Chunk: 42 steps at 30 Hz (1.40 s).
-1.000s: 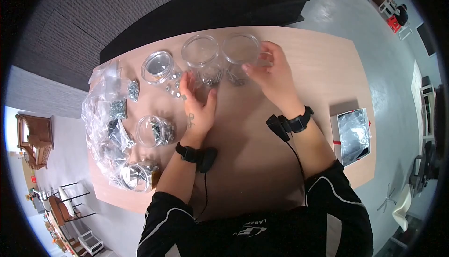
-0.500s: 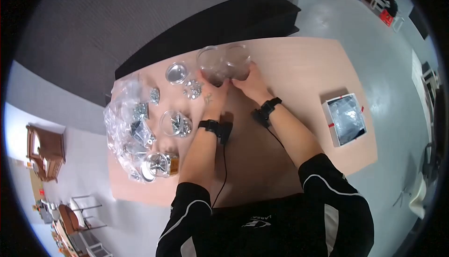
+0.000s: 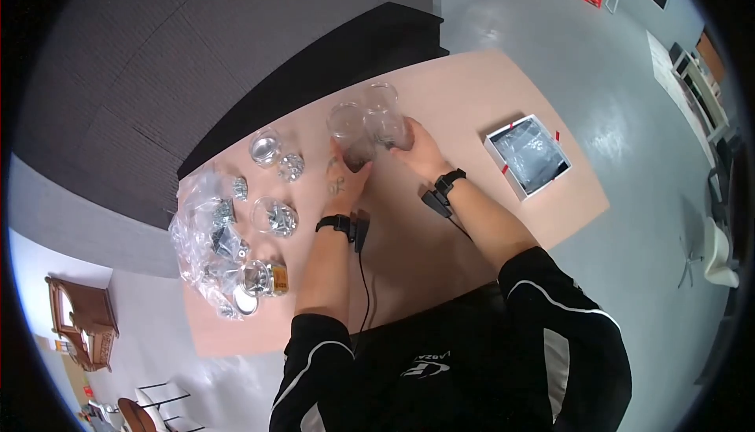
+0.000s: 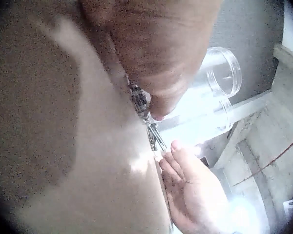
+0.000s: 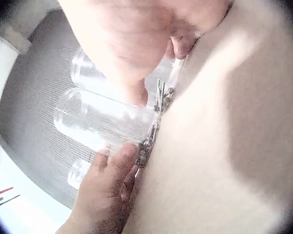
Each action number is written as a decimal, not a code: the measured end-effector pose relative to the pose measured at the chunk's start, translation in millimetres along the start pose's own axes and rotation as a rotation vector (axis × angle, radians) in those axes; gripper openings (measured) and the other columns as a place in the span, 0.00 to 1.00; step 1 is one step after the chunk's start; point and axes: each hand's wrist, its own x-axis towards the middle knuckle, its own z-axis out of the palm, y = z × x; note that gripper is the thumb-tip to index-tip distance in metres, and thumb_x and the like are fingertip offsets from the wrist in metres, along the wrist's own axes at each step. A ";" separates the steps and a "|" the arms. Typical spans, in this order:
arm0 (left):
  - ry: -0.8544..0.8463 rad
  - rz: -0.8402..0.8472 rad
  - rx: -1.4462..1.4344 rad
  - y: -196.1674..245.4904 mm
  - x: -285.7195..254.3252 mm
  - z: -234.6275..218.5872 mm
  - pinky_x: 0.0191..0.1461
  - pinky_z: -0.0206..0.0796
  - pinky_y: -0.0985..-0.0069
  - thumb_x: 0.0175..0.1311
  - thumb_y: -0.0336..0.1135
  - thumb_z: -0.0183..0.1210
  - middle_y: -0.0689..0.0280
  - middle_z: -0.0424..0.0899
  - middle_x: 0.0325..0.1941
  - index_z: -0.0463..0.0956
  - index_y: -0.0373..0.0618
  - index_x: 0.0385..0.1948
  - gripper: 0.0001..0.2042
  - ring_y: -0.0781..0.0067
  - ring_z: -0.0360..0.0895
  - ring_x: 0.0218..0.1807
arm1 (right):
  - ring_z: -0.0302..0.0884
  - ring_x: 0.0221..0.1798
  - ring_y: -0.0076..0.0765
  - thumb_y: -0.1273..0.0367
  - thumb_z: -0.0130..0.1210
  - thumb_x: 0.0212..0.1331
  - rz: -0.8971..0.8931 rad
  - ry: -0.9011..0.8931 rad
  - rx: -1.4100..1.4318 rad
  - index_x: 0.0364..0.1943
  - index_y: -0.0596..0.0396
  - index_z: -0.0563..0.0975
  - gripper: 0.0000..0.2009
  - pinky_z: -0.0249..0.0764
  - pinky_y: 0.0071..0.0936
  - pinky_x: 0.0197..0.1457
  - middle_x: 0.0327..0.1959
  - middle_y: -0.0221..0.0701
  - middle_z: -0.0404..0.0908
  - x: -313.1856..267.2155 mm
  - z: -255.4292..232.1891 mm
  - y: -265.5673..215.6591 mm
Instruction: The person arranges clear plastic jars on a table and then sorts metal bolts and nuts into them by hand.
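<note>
Two clear jars stand side by side, each with metal screws at its bottom. My left hand (image 3: 346, 182) curls round the lower part of the left jar (image 3: 346, 120), thumb toward me. From the other side, my right hand (image 3: 421, 153) holds the right jar (image 3: 382, 103), thumb in front. Thin screws (image 5: 161, 93) show inside the right jar in the right wrist view, close to the right fingers. The left hand's thumb and fingers (image 5: 119, 158) press the left jar's wall near its base there. In the left wrist view the left hand hides much of its jar.
Left of the hands stand a jar of small hardware (image 3: 290, 168), a jar of bolts (image 3: 277, 218) and a yellow-labelled jar (image 3: 278, 278). Plastic bags (image 3: 198, 227) lie along the table's left edge. A white box (image 3: 528, 158) with plastic-wrapped contents sits to the right.
My left hand, spread beside the left jar a second ago, now grips it. The right hand stays on the right jar. The head view has turned, shifting the table in the picture.
</note>
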 end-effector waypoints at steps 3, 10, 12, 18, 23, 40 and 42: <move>-0.024 -0.035 0.097 2.6 -11.6 1.4 0.77 0.65 0.60 0.58 0.42 0.76 0.37 0.70 0.76 0.43 0.29 0.81 0.57 0.42 0.70 0.75 | 0.79 0.67 0.46 0.67 0.71 0.58 0.017 0.061 0.005 0.72 0.64 0.69 0.37 0.74 0.38 0.71 0.63 0.49 0.81 -10.9 -6.1 26.2; 0.025 -0.071 0.296 2.9 -74.8 -6.6 0.80 0.59 0.53 0.60 0.48 0.72 0.44 0.71 0.75 0.50 0.37 0.81 0.52 0.43 0.69 0.76 | 0.79 0.40 0.25 0.70 0.67 0.62 0.056 -0.052 0.153 0.57 0.62 0.80 0.20 0.79 0.27 0.46 0.40 0.31 0.84 -36.1 -24.3 51.4; 0.019 -0.031 0.300 8.6 -97.1 -16.6 0.82 0.55 0.51 0.62 0.48 0.71 0.46 0.73 0.74 0.56 0.40 0.79 0.46 0.46 0.70 0.76 | 0.79 0.36 0.22 0.72 0.65 0.63 0.076 -0.064 0.116 0.53 0.62 0.81 0.15 0.78 0.24 0.42 0.35 0.28 0.84 -41.9 -29.1 39.8; 0.069 -0.045 0.128 26.6 -152.1 -51.4 0.79 0.62 0.52 0.62 0.37 0.71 0.43 0.74 0.73 0.59 0.38 0.78 0.42 0.47 0.72 0.75 | 0.78 0.33 0.19 0.74 0.61 0.65 0.056 -0.052 0.258 0.47 0.60 0.84 0.09 0.75 0.21 0.37 0.32 0.24 0.84 -39.4 -30.1 55.0; 0.328 -0.185 -0.048 6.6 -208.3 -74.8 0.74 0.68 0.57 0.62 0.29 0.70 0.47 0.75 0.69 0.61 0.36 0.75 0.38 0.51 0.74 0.73 | 0.78 0.37 0.18 0.74 0.60 0.69 0.024 0.026 0.397 0.46 0.57 0.84 0.06 0.74 0.19 0.40 0.37 0.25 0.86 -37.3 -38.0 51.4; 0.968 -0.359 0.435 9.8 -246.6 -130.6 0.64 0.67 0.60 0.59 0.35 0.74 0.49 0.71 0.57 0.57 0.31 0.69 0.41 0.53 0.72 0.58 | 0.80 0.41 0.21 0.72 0.59 0.73 0.219 -0.096 0.694 0.45 0.56 0.82 0.04 0.73 0.19 0.46 0.39 0.27 0.85 -29.0 -47.5 58.5; 1.018 -0.420 0.645 -6.0 -253.3 -143.9 0.72 0.66 0.57 0.59 0.35 0.74 0.41 0.68 0.68 0.51 0.29 0.73 0.46 0.45 0.72 0.67 | 0.80 0.41 0.21 0.72 0.59 0.73 0.224 -0.106 0.667 0.44 0.56 0.82 0.04 0.73 0.19 0.46 0.38 0.27 0.85 -28.7 -46.4 54.8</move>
